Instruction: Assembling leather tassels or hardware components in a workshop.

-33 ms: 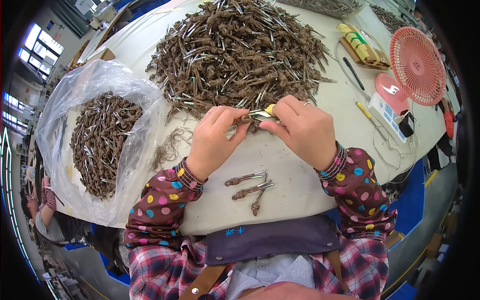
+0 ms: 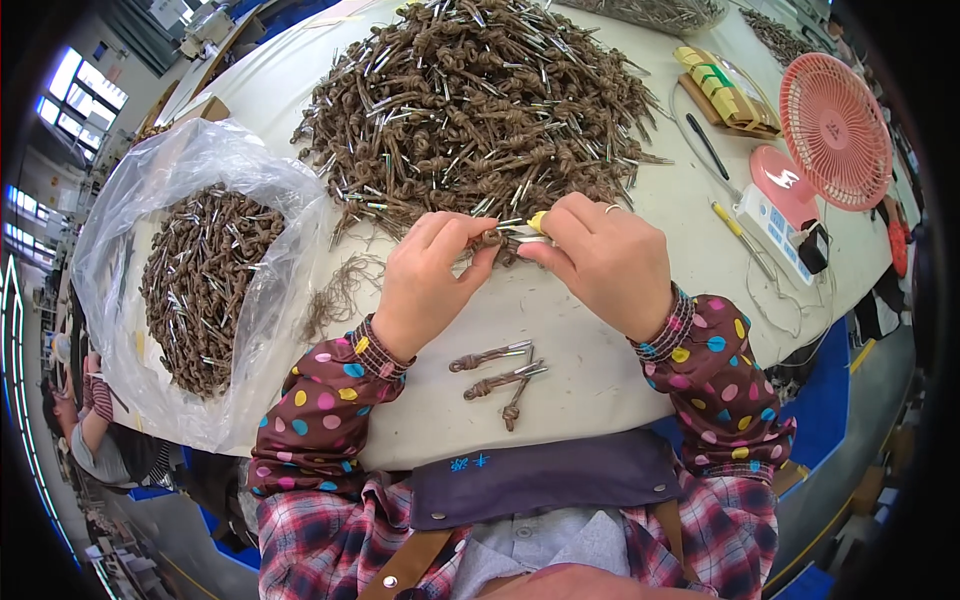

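Note:
Between my left hand's [image 2: 432,278] thumb and forefinger is pinched a brown knotted cord [image 2: 491,238], held just in front of the big pile. My right hand [image 2: 608,262] is closed on small yellow-handled snips [image 2: 537,221], whose slim metal blades point left toward that cord. My fingers cover most of the handle. Behind both hands rises a large heap of brown knotted cords [image 2: 470,110] with shiny metal tips. Three similar cords [image 2: 500,381] lie on the table between my forearms, two of them touching.
On the left stands an open clear plastic bag [image 2: 283,210] filled with knotted cords. Loose brown threads [image 2: 345,290] lie beside it. To the right are a pink fan [image 2: 835,130], a white power strip [image 2: 772,235], a black pen [image 2: 707,147] and a yellow-handled tool [image 2: 742,236].
The blades of the snips have shifted slightly and show farther apart, with a small turn of my right fingers. My left hand and the cord stay in place.

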Demonstrator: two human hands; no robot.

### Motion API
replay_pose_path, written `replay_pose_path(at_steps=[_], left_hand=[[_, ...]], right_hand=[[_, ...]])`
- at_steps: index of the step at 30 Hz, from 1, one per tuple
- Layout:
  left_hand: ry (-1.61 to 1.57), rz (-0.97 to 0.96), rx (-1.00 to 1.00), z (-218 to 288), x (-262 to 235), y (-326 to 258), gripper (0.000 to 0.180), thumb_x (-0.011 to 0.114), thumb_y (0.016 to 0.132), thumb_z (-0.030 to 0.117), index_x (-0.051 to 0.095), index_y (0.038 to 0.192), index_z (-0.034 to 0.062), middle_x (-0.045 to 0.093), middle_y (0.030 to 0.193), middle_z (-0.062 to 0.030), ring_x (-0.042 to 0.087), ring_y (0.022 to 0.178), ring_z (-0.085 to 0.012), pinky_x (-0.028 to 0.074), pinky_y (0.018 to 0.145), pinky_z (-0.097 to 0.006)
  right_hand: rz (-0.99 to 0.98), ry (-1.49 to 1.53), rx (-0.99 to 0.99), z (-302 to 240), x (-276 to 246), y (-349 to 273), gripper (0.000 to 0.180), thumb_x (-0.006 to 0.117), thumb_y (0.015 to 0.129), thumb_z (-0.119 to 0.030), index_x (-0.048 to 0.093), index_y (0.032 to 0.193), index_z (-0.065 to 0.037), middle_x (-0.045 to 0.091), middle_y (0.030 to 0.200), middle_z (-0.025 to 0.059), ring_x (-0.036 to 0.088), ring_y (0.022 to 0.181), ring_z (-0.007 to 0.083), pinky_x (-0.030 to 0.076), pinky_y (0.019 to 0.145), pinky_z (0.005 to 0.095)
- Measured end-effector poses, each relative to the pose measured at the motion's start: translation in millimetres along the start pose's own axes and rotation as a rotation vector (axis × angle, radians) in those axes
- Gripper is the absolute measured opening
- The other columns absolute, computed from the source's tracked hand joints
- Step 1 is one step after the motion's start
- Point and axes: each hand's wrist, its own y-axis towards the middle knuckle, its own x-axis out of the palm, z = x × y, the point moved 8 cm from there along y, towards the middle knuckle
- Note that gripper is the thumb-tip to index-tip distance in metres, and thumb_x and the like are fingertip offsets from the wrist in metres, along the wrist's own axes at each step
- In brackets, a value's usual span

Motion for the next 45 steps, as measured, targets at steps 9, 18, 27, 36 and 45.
replay_pose_path(at_steps=[9,18,27,36,45], left_hand=[[0.082,0.026,0.119,11.5,-0.2,1.2,0.028,0.071,0.071,0.003,0.062,0.097,0.007,0.061,0.085,-0.0054,0.059,0.078,-0.0235,0.05,0.065,-0.034],[0.125,0.015,0.148,15.2,-1.4,1.2,0.029,0.07,0.069,0.001,0.062,0.096,0.0072,0.058,0.081,-0.0055,0.058,0.076,-0.0232,0.05,0.064,-0.033],[0.121,0.008,0.161,15.4,0.6,0.6,0.028,0.071,0.07,0.002,0.061,0.096,0.0068,0.06,0.082,-0.006,0.059,0.077,-0.0241,0.051,0.067,-0.033],[0.145,0.038,0.203,18.1,-1.0,0.4,0.027,0.072,0.071,0.004,0.062,0.096,0.0071,0.062,0.083,-0.006,0.061,0.079,-0.0255,0.053,0.074,-0.034],[-0.557,-0.101,-0.44,-30.7,18.0,-11.0,0.026,0.07,0.08,0.007,0.062,0.105,0.0016,0.065,0.085,-0.0047,0.062,0.08,-0.0105,0.05,0.07,-0.024]], right_hand=[[0.027,-0.12,-0.155,-15.7,-1.5,1.7,0.015,0.064,0.076,-0.022,0.051,0.076,-0.015,0.044,0.071,-0.0014,0.052,0.058,0.0124,0.043,0.049,0.0251],[0.034,-0.205,-0.207,-22.5,-2.8,2.8,0.011,0.061,0.072,-0.016,0.051,0.074,-0.015,0.044,0.071,-0.0017,0.053,0.059,0.0106,0.043,0.051,0.0244],[0.022,-0.234,-0.246,-26.3,-3.2,1.1,0.009,0.06,0.072,-0.015,0.052,0.074,-0.014,0.044,0.071,-0.0015,0.054,0.061,0.0108,0.043,0.054,0.0247],[0.008,-0.138,-0.209,-20.6,-3.8,4.4,0.009,0.062,0.074,-0.017,0.053,0.075,-0.014,0.045,0.071,-0.0013,0.054,0.061,0.0119,0.043,0.053,0.0263],[-0.044,0.832,0.453,31.3,27.2,-10.2,0.042,0.077,0.075,-0.024,0.056,0.105,-0.003,0.063,0.089,0.0029,0.063,0.071,0.0124,0.05,0.059,0.0244]])
